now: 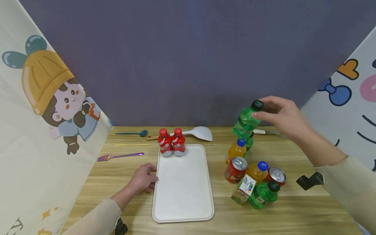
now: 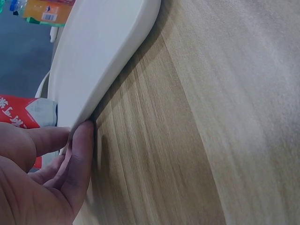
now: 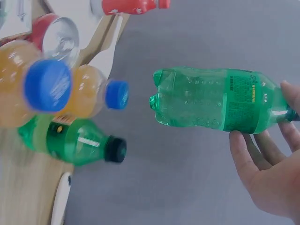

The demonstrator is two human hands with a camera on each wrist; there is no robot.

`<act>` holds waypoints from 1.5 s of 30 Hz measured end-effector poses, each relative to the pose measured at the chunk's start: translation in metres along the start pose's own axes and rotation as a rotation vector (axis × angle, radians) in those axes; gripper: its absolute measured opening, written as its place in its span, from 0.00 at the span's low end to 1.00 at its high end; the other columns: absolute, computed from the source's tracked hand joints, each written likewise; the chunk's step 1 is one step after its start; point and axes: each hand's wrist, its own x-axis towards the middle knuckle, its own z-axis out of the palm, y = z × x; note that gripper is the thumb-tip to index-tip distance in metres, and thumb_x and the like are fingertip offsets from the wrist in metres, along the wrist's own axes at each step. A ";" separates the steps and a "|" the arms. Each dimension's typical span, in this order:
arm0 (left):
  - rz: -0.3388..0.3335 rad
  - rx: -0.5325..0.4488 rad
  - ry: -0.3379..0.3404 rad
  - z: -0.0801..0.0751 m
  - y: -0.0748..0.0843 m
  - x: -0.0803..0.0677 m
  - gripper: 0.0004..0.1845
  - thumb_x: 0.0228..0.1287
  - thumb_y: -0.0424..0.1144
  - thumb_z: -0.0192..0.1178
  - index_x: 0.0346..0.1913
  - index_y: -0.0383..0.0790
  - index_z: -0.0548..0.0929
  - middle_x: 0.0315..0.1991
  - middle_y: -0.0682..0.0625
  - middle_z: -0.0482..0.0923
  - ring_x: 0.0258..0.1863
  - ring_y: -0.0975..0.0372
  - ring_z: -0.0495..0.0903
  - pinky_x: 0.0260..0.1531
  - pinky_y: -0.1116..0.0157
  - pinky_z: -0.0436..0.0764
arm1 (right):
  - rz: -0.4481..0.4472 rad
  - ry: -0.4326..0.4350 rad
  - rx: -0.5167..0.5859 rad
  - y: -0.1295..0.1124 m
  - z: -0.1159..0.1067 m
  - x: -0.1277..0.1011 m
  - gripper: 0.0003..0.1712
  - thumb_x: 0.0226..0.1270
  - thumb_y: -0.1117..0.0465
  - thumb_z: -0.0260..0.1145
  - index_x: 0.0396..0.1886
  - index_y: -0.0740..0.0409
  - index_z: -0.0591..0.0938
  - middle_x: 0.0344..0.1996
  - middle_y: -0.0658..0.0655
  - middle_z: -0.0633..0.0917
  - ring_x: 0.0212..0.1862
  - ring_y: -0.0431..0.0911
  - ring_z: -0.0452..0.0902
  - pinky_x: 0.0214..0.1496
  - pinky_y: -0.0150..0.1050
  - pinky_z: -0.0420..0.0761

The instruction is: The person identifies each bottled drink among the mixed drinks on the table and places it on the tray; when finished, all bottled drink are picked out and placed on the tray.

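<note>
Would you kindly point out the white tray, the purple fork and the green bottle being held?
White tray (image 1: 183, 186): head view, bare middle of its surface.
Purple fork (image 1: 126, 155): head view, along its handle.
Green bottle (image 3: 204, 99): right wrist view, clear part between base and label.

Looks like a little staged booth, tbh more set than kitchen: plain dark backdrop (image 1: 188, 65) right behind the wood-grain table (image 1: 235, 220), a cartoon-printed panel (image 1: 32, 147) on the table's left side, another cartoon panel (image 1: 349, 120) on its right, and a white spatula (image 1: 202, 133) lying near its back edge.
</note>
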 end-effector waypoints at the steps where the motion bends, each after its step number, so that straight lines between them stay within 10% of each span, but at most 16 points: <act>1: -0.002 0.000 0.001 0.000 0.000 0.000 0.22 0.65 0.25 0.63 0.61 0.31 0.74 0.35 0.41 0.82 0.23 0.54 0.84 0.21 0.58 0.88 | -0.006 -0.004 0.016 -0.003 0.003 0.002 0.27 0.65 0.42 0.73 0.60 0.45 0.80 0.47 0.42 0.86 0.49 0.40 0.81 0.43 0.31 0.83; 27: -0.011 0.003 0.009 0.000 0.000 0.000 0.22 0.65 0.26 0.63 0.61 0.32 0.75 0.35 0.41 0.82 0.23 0.55 0.84 0.21 0.58 0.88 | -0.133 -0.216 0.185 -0.011 0.109 0.058 0.22 0.64 0.52 0.77 0.53 0.54 0.84 0.51 0.56 0.86 0.52 0.52 0.83 0.52 0.45 0.86; 45: -0.015 0.008 0.015 0.001 0.002 0.001 0.21 0.66 0.26 0.63 0.61 0.32 0.75 0.35 0.42 0.82 0.23 0.56 0.84 0.21 0.58 0.87 | -0.084 -0.305 0.069 -0.007 0.177 0.069 0.20 0.61 0.54 0.78 0.51 0.53 0.83 0.48 0.53 0.86 0.53 0.50 0.83 0.53 0.45 0.87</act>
